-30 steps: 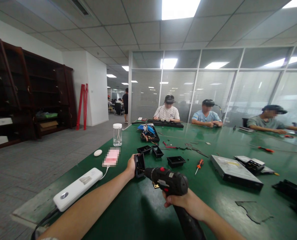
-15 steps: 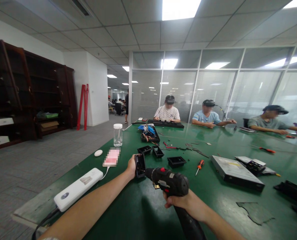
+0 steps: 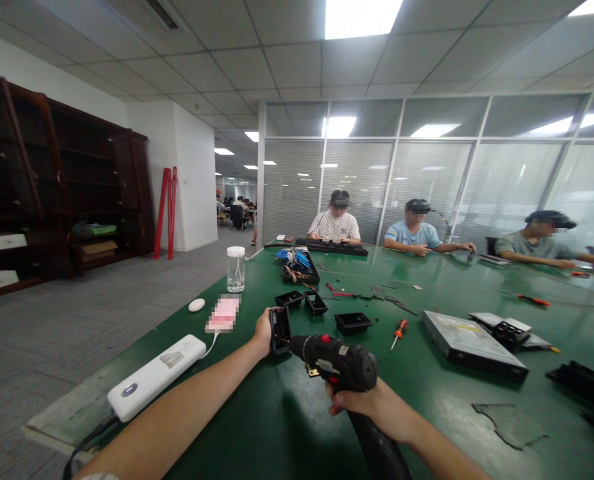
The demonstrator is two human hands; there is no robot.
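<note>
My left hand is closed on a small black plastic housing, held on edge with its hollow side turned to the right. In my right hand is a black cordless drill with red details, my fingers wrapped round its grip. The chuck points left, and its front end reaches the open side of the housing; the bit tip is hidden or too dark to make out. Just beyond lie similar black housings, one at the left, another beside it and a third to the right.
On the green table are an orange screwdriver, a silver-black box-shaped device, a glass shard and a tray of wires. At left are a clear jar, a phone and a white power bank. Several people sit opposite.
Both hands, the drill and the housing stay practically where they were. Across the table, the hand of the person in light blue has shifted slightly.
</note>
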